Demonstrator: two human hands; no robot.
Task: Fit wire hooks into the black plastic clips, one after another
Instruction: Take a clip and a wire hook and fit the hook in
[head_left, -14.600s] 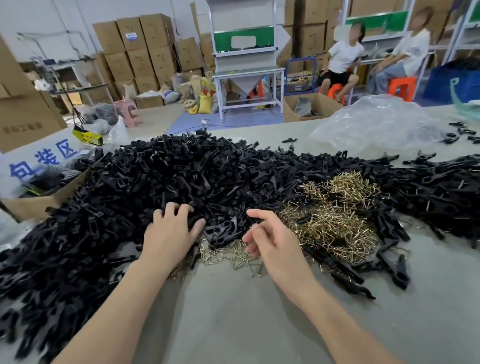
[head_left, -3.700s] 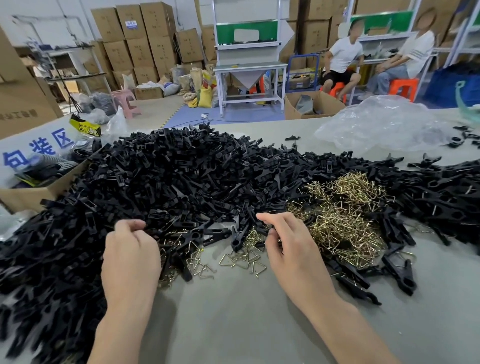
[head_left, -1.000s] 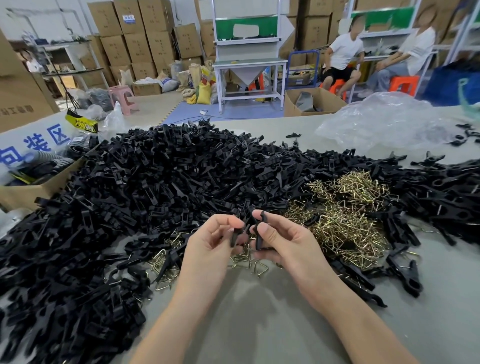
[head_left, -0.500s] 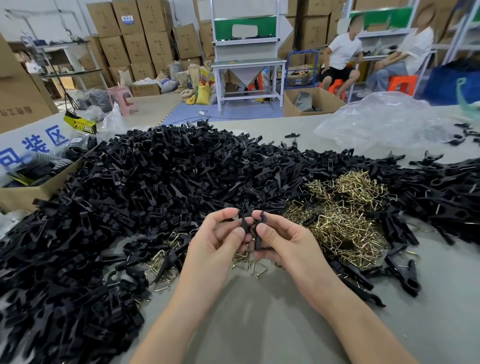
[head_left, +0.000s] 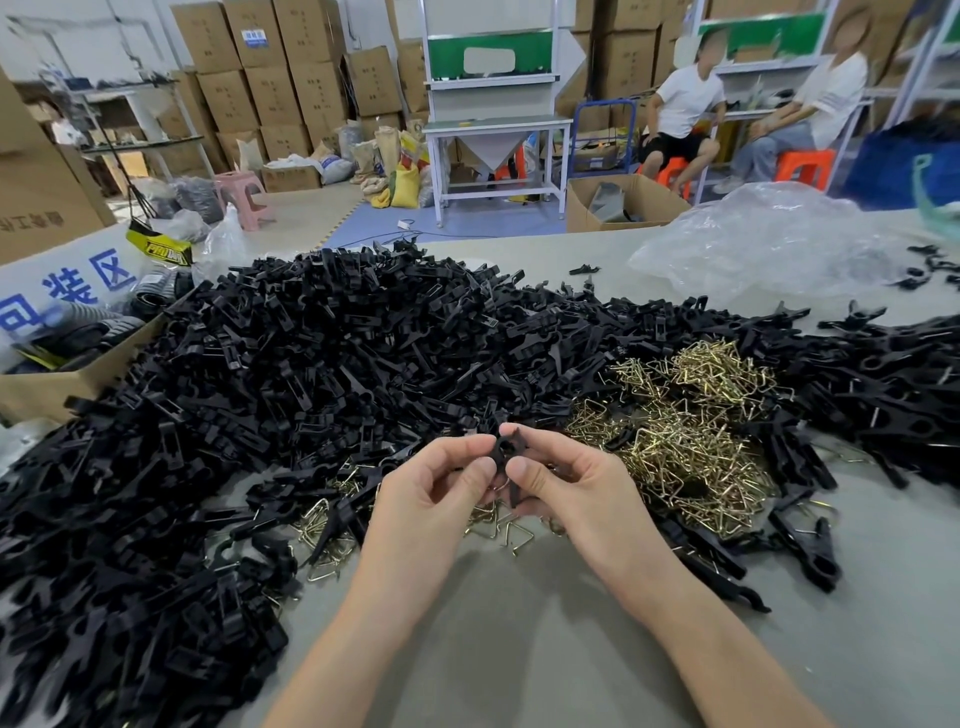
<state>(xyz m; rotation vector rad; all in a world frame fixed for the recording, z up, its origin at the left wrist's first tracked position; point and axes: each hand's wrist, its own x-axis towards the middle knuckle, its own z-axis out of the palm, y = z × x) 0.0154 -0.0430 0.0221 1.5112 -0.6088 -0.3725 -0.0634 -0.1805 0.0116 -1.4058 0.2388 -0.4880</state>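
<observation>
Head view: a grey table (head_left: 519, 654) stands in a warehouse stacked with cardboard boxes (head_left: 270, 78). Bare tabletop lies below both wrists. The table's far edge runs beyond the heap of black clips (head_left: 311, 364), which spreads ahead and left of the left hand (head_left: 431, 501). Brass wire hooks (head_left: 691, 431) pile just right of the right hand (head_left: 576, 493). Both hands pinch one black clip (head_left: 506, 451) between thumbs and forefingers, fingertips nearly meeting.

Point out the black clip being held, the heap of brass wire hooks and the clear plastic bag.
black clip (head_left: 505, 451): head view, on its ringed middle.
wire hook heap (head_left: 691, 431): head view, centre of the heap.
clear plastic bag (head_left: 769, 244): head view, on its crumpled middle.
</observation>
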